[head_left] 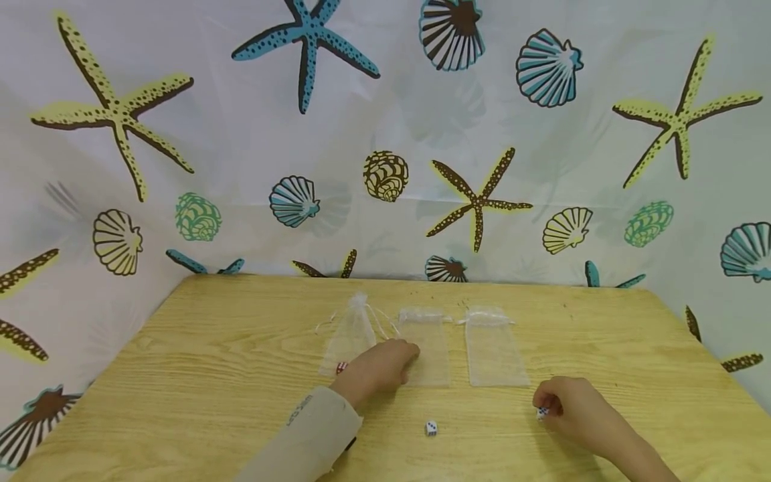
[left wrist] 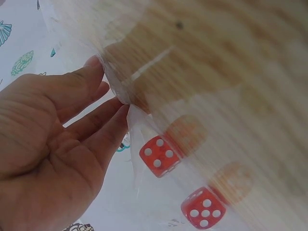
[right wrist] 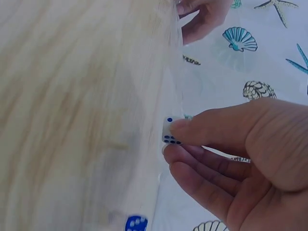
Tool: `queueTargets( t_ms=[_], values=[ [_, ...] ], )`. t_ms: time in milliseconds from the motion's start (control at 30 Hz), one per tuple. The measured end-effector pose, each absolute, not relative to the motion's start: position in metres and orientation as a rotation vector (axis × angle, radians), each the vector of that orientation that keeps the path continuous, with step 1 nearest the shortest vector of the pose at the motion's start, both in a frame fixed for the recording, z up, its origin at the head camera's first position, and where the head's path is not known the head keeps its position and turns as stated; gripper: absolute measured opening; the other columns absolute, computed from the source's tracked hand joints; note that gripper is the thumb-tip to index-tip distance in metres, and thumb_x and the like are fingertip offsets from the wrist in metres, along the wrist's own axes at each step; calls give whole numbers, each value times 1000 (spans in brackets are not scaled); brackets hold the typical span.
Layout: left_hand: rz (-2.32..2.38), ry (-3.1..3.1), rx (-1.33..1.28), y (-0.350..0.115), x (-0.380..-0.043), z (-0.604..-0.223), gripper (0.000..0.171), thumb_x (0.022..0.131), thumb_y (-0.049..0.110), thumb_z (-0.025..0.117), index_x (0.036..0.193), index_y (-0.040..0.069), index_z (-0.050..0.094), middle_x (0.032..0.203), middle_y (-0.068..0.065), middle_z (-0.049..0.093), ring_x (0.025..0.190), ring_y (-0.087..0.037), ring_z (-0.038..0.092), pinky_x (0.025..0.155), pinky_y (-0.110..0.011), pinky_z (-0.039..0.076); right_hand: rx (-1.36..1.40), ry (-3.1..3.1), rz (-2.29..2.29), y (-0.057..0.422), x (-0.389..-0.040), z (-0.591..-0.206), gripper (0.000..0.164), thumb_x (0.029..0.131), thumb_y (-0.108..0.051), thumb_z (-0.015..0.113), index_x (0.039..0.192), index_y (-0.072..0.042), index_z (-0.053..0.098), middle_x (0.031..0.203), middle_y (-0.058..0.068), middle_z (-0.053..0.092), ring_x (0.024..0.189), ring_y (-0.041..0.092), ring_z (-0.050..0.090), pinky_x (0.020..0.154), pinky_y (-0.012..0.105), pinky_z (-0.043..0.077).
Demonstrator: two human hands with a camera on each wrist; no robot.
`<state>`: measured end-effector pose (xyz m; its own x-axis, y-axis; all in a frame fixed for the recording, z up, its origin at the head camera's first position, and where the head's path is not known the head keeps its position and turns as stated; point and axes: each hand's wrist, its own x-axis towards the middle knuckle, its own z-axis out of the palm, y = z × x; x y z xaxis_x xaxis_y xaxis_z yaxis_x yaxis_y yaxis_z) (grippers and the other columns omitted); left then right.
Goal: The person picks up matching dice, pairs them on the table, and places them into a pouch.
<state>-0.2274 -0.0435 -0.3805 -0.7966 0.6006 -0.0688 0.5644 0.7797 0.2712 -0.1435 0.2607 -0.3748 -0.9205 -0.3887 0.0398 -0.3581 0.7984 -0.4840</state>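
Observation:
My left hand [head_left: 379,365] pinches the sheer fabric of the middle organza bag [head_left: 429,361], which lies flat on the table. Under my left forearm, a gathered organza bag [head_left: 349,335] shows a red die [head_left: 341,367]; the left wrist view has two red dice [left wrist: 204,209] behind sheer fabric. Between thumb and fingertips, my right hand [head_left: 575,408] holds a white die [right wrist: 170,131] with blue pips, close to the table. Another white die [head_left: 431,428] sits in front, between the hands. A blue die [right wrist: 136,223] appears at the right wrist view's bottom edge.
A third organza bag [head_left: 496,355] lies flat, just left of and behind the right hand. Small dark marks [head_left: 464,302] dot the wooden table [head_left: 211,348] near its back edge. A curtain [head_left: 385,120] printed with shells and starfish surrounds the table's back and sides.

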Motion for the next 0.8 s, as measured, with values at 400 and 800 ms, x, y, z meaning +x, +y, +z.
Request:
queueTargets(
  t_ms=[400, 800],
  values=[
    [376, 2826, 919, -44, -226, -380, 12, 86, -1, 65, 89, 7, 56, 76, 0, 49, 72, -15, 43, 69, -30, 40, -821, 2840, -855, 205, -152, -373, 16, 74, 8, 70, 81, -7, 67, 78, -3, 62, 67, 0, 51, 59, 19, 47],
    [392, 2819, 899, -43, -227, -381, 14, 84, -1, 66, 87, 7, 56, 75, 0, 47, 72, -15, 43, 68, -30, 39, -924, 2767, -899, 167, -157, -372, 15, 75, 8, 71, 81, -6, 67, 77, -2, 62, 67, 1, 52, 59, 18, 47]
  ],
)
